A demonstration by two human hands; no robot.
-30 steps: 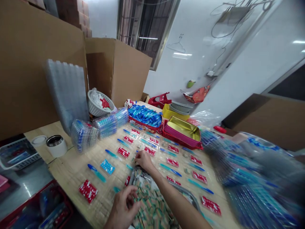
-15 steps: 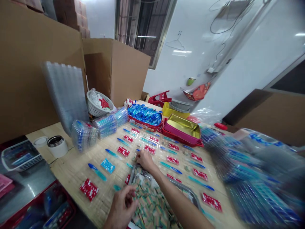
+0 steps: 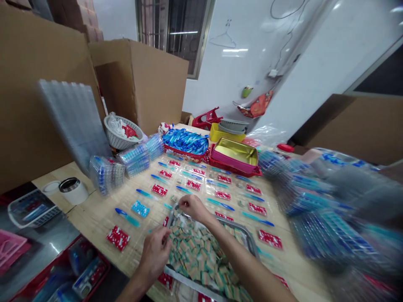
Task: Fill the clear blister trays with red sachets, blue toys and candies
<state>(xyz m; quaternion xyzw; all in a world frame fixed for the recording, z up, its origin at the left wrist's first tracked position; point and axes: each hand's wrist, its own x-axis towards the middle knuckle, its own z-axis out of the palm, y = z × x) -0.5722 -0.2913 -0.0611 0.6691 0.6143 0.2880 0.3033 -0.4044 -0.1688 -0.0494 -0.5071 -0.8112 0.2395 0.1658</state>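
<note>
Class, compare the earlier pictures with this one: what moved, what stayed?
The right hand has drawn back slightly from the table to the far rim of the metal tray. The left hand stays at the tray's left edge among the small packets. No pickup or release shows. The laid-out red packs lie unmoved.

One head-worn camera looks forward and down, close over the near edge of the table (image 3: 91,216).

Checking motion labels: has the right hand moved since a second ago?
Yes, slightly. The right hand pulled back toward the person, away from the red packet to the far rim of the tray.
</note>
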